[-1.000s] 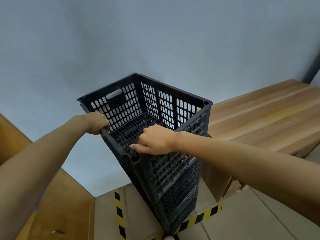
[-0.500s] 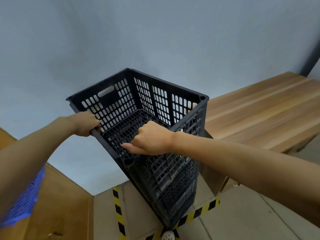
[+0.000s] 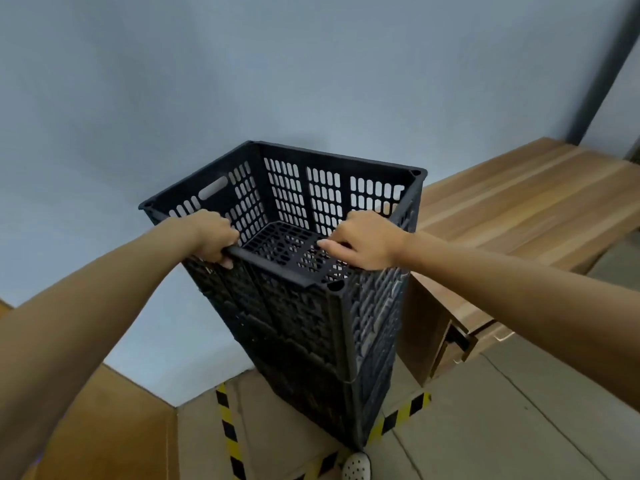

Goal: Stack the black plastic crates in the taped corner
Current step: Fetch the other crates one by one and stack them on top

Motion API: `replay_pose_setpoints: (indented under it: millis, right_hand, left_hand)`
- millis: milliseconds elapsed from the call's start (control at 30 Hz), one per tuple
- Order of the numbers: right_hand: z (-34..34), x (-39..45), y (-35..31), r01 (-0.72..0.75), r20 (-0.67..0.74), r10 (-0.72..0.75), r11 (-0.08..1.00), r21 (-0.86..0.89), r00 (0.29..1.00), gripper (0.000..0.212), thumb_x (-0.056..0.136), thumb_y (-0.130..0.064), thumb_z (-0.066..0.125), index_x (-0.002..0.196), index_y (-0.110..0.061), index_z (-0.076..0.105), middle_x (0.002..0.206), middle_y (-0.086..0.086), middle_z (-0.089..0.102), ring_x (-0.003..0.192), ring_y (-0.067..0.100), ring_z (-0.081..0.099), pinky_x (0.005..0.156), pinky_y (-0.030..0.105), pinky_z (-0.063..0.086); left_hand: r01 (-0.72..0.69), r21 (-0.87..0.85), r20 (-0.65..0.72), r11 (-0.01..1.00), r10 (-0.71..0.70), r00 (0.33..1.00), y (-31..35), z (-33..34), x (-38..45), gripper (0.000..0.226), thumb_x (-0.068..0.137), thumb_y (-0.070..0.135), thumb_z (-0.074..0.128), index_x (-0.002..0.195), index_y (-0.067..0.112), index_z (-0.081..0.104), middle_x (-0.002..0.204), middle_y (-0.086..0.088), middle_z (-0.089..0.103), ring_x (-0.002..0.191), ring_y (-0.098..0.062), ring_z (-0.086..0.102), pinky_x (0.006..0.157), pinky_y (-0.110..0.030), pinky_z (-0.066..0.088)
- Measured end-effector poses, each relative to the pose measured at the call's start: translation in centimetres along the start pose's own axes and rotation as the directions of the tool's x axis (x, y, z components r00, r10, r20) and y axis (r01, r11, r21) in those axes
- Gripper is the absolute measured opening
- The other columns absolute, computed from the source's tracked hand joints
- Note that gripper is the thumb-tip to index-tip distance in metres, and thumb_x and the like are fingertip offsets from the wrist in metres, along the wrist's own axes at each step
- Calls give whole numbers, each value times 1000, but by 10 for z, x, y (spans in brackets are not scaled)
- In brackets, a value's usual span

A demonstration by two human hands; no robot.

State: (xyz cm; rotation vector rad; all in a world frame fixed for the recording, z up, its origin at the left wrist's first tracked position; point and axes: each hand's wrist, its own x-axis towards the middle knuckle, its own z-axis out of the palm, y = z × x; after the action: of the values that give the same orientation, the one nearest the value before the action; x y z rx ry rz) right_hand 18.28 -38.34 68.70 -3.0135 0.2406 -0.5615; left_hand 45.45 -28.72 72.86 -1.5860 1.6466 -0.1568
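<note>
Head view. Top crate (image 3: 287,216) sits on the stack (image 3: 311,334) against the wall (image 3: 311,64), inside the corner marked by striped tape (image 3: 228,427) on the floor (image 3: 485,427); probably gripped at both near corners to square it over the crates below, so the pile stands plumb. Left hand (image 3: 211,235) curled round the near rim at the left corner, fingers wrapped under the edge. Right hand (image 3: 365,242) on the near right corner, fingers bent over the rim into the crate, thumb pointing left along it; how firm the hold is cannot be told. Both forearms stretched forward and slightly down. Wooden bench (image 3: 519,202) just beside, right. Shoe tip (image 3: 356,465) at the base.
</note>
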Motion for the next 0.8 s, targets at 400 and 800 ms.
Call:
replay_pose_setpoints:
  millis: [400, 800]
  right_hand:
    - [6, 30, -40, -462, 244, 496, 868, -184, 834, 56, 95, -63, 35, 111, -12, 54, 87, 1, 57, 77, 23, 56, 60, 34, 40]
    - [19, 8, -33, -353, 50, 390, 875, -331, 919, 35, 103, -42, 38, 111, -9, 49, 57, -4, 34, 44, 13, 31, 42, 28, 21]
  left_hand:
    - [-51, -264, -102, 963, 25, 995, 34, -50, 39, 44, 84, 54, 64, 113, 21, 59, 91, 3, 57, 84, -19, 54, 78, -33, 46]
    - [-57, -643, -269, 763, -155, 951, -5, 21, 34, 54, 65, 78, 55, 94, 33, 53, 78, 10, 62, 73, -7, 59, 67, -31, 47]
